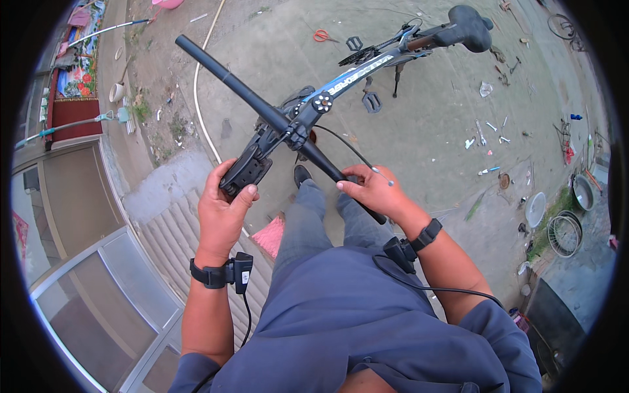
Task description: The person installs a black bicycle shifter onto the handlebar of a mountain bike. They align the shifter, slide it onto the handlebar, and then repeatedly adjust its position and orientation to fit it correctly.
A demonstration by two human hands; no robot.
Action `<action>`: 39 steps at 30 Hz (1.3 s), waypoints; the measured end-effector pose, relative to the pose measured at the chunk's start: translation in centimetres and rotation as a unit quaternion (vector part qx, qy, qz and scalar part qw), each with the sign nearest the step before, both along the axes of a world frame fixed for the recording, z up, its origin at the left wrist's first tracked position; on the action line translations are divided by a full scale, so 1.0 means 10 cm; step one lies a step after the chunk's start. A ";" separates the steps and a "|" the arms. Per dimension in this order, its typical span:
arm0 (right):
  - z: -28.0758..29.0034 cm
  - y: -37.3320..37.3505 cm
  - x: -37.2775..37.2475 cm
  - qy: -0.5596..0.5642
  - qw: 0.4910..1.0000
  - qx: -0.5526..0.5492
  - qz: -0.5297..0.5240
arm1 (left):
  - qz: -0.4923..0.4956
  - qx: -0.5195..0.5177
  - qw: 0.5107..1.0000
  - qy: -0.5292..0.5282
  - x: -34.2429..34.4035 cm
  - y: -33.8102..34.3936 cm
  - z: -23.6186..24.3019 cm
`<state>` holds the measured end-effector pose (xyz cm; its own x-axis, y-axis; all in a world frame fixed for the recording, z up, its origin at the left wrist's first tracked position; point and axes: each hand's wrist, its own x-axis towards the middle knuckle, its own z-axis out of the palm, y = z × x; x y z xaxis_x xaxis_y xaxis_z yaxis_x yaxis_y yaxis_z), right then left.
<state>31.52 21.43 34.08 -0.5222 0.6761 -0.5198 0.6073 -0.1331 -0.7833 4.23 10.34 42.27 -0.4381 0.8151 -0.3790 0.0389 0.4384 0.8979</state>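
Note:
A bicycle with a blue, black and white frame (354, 77) stands before me, its bare black handlebar (226, 80) running diagonally across the view. My left hand (221, 200) is closed around a black slotted part (249, 171) beside the handlebar's middle; its exact kind is unclear. My right hand (377, 190) grips the handlebar near its right end, thumb on top and fingers curled round it. A loose black cable (354, 149) arcs from the stem (301, 128) and ends over the right hand. The saddle (466, 29) is at the far right.
Red-handled scissors (321, 35) lie on the ground beyond the frame. Spanners (481, 133) and small parts are scattered to the right, near metal basins (582, 192) and a wire basket (565, 234). A pale hose (198, 98) runs along the left, beside a glazed door (108, 295).

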 end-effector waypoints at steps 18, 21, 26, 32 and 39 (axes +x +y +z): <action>0.14 0.16 -0.61 0.011 0.996 0.065 -0.058 | 0.091 -0.077 0.924 -0.364 -0.15 -0.48 -0.43; 0.12 0.21 -0.67 0.019 0.997 0.041 -0.067 | 0.084 -0.069 0.915 -0.388 -0.16 -0.44 -0.50; 0.09 0.27 -0.72 0.031 0.998 0.011 -0.060 | 0.096 -0.067 0.903 -0.414 -0.20 -0.39 -0.57; 0.07 0.31 -0.75 0.056 0.996 -0.014 -0.070 | 0.090 -0.065 0.898 -0.425 -0.18 -0.32 -0.57; 0.11 0.30 -0.75 0.066 0.995 -0.036 -0.073 | 0.083 -0.069 0.901 -0.421 -0.13 -0.27 -0.57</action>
